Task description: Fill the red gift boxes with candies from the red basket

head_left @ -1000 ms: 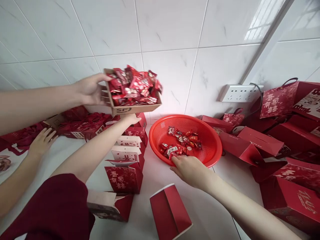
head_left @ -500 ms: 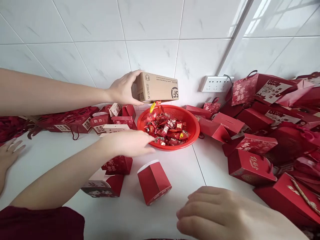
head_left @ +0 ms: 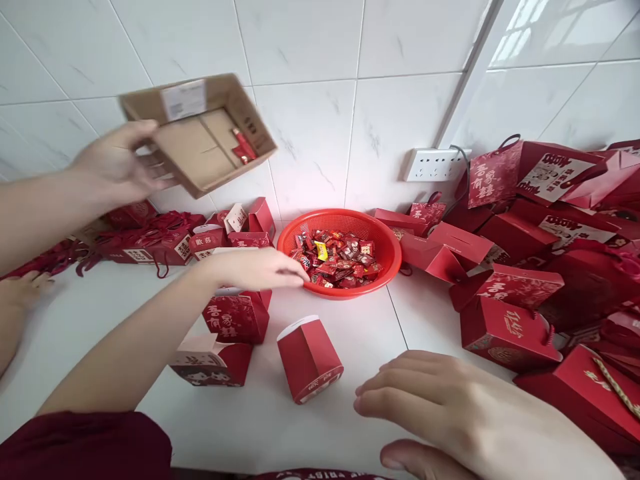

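My left hand [head_left: 257, 269] reaches to the left rim of a red plastic basket [head_left: 345, 294], its fingers stretched out and nothing visible in them. Wrapped candies [head_left: 345, 260] in red, brown and yellow fill the bottom of that basket. My right hand [head_left: 440, 407] hovers palm down over the table at lower right, fingers loosely bent and holding nothing. Between my hands a red gift box [head_left: 310, 363] lies on the white table. A co-worker's hand [head_left: 123, 163] holds up a cardboard carton [head_left: 200, 143], open side towards me, with a red wrapped piece inside.
Several red boxes [head_left: 237, 317] stand below and behind my left forearm. Many more red gift boxes [head_left: 505, 333] are piled on the right. Against the tiled wall is a power strip [head_left: 435, 165]. Another hand [head_left: 23, 290] rests at the far left.
The co-worker's carton has moved up and left, away from the basket, and turned so its inside shows. Candies that were falling now lie in the basket. My hands have barely moved.
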{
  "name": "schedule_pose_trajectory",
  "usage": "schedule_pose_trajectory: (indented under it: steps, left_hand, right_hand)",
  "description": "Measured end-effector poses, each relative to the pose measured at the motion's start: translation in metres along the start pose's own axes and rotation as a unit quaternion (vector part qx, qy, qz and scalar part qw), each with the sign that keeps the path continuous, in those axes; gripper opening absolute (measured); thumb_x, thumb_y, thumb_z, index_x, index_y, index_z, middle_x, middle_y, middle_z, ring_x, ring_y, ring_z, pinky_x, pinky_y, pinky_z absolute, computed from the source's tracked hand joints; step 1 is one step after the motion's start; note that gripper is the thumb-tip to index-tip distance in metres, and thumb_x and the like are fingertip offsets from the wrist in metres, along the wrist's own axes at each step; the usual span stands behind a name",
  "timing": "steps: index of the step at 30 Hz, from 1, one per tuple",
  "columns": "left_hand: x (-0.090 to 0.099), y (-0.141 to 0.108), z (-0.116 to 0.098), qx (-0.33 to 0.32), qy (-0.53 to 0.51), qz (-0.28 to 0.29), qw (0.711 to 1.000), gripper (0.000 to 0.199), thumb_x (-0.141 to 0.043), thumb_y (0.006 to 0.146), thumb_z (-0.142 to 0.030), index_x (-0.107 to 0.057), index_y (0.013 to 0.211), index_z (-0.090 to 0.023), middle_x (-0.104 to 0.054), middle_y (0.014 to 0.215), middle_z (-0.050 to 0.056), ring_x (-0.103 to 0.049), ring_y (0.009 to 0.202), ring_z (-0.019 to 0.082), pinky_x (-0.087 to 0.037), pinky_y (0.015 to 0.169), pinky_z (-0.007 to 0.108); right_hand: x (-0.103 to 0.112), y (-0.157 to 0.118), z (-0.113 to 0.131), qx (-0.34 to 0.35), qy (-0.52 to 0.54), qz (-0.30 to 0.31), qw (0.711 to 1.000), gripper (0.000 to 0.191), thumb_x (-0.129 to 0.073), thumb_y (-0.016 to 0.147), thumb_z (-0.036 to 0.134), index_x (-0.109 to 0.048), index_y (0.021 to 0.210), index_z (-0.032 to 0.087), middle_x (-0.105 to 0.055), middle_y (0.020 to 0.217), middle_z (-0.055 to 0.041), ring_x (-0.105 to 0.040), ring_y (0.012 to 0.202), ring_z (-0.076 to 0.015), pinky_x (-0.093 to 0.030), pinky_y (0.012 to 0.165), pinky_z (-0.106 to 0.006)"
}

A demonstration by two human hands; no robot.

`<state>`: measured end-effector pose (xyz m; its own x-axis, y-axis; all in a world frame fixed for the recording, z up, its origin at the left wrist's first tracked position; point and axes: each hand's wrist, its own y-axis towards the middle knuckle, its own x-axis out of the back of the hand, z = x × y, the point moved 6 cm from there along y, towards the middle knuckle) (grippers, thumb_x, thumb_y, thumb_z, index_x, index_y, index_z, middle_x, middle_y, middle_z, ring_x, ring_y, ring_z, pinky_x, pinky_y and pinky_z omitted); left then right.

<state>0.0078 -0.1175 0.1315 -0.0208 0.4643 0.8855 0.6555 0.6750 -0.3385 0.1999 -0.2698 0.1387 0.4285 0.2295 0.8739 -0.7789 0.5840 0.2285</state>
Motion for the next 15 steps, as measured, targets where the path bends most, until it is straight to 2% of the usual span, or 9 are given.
schedule_pose_trajectory:
  steps: [1,2,5,7,9,11,13,15]
  left_hand:
    - [0.007,0.006,0.013,0.008,-0.012,0.000,1.000,0.037,-0.047,0.092,-0.050,-0.070,0.117,-0.035,-0.070,0.119,-0.004,-0.066,0.105,0.018,-0.046,0.091,0.024]
    - [0.015,0.014,0.031,0.029,-0.017,-0.024,0.999,0.038,-0.047,0.091,-0.049,-0.071,0.115,-0.032,-0.070,0.119,-0.003,-0.065,0.106,0.019,-0.046,0.091,0.024]
    - [0.039,0.031,0.107,0.156,-0.001,-0.151,0.976,0.036,-0.054,0.086,-0.047,-0.074,0.103,-0.023,-0.073,0.105,0.001,-0.066,0.097,0.020,-0.048,0.088,0.026]
    - [0.055,0.033,0.158,0.225,0.019,-0.219,0.949,0.036,-0.053,0.085,-0.039,-0.072,0.108,-0.020,-0.071,0.111,0.004,-0.063,0.106,0.024,-0.046,0.095,0.030]
    - [0.072,0.021,0.204,0.302,0.035,-0.284,0.909,0.041,-0.053,0.082,-0.033,-0.067,0.117,-0.016,-0.067,0.119,0.010,-0.060,0.114,0.028,-0.045,0.100,0.036]
    - [0.082,-0.004,0.245,0.376,0.038,-0.327,0.866,0.051,-0.058,0.078,-0.034,-0.062,0.124,-0.011,-0.060,0.127,0.018,-0.056,0.120,0.034,-0.044,0.101,0.044]
    - [0.078,-0.033,0.278,0.432,0.025,-0.343,0.834,0.065,-0.068,0.070,-0.038,-0.058,0.126,-0.007,-0.053,0.131,0.026,-0.054,0.121,0.042,-0.045,0.098,0.051]
    - [0.060,-0.057,0.301,0.462,0.009,-0.350,0.815,0.083,-0.077,0.059,-0.042,-0.054,0.131,-0.007,-0.047,0.136,0.028,-0.048,0.126,0.046,-0.045,0.098,0.053]
  right_hand:
    - [0.001,0.001,-0.002,0.001,0.000,-0.006,1.000,0.020,-0.052,0.097,0.033,-0.061,0.114,0.028,-0.072,0.098,0.0009,-0.067,0.088,-0.0189,-0.054,0.074,-0.030]
    - [0.002,0.003,-0.003,0.002,0.001,-0.012,1.000,0.020,-0.052,0.097,0.032,-0.061,0.114,0.028,-0.072,0.098,0.0009,-0.067,0.088,-0.0189,-0.054,0.074,-0.030]
    - [0.005,0.010,-0.009,0.001,0.015,-0.023,1.000,0.022,-0.053,0.096,0.032,-0.059,0.118,0.030,-0.072,0.098,0.0013,-0.067,0.088,-0.0179,-0.054,0.076,-0.029]
    - [0.004,0.016,-0.017,-0.009,0.032,-0.016,0.999,0.024,-0.054,0.096,0.031,-0.059,0.119,0.032,-0.071,0.097,0.0019,-0.067,0.087,-0.0170,-0.054,0.075,-0.029]
    - [0.003,0.026,-0.028,-0.018,0.060,0.003,0.998,0.022,-0.053,0.097,0.030,-0.060,0.118,0.033,-0.071,0.097,0.0020,-0.066,0.087,-0.0159,-0.053,0.075,-0.028]
    - [0.001,0.042,-0.046,-0.022,0.102,0.020,0.994,0.020,-0.053,0.097,0.030,-0.062,0.115,0.031,-0.071,0.101,0.0018,-0.066,0.089,-0.0143,-0.052,0.077,-0.026]
    - [0.000,0.066,-0.070,-0.026,0.146,0.019,0.989,0.019,-0.054,0.097,0.031,-0.062,0.114,0.028,-0.071,0.104,0.0011,-0.067,0.090,-0.0130,-0.052,0.080,-0.024]
    - [0.000,0.098,-0.098,-0.035,0.174,-0.005,0.984,0.020,-0.054,0.097,0.030,-0.062,0.114,0.025,-0.070,0.105,0.0003,-0.066,0.089,-0.0123,-0.051,0.080,-0.024]
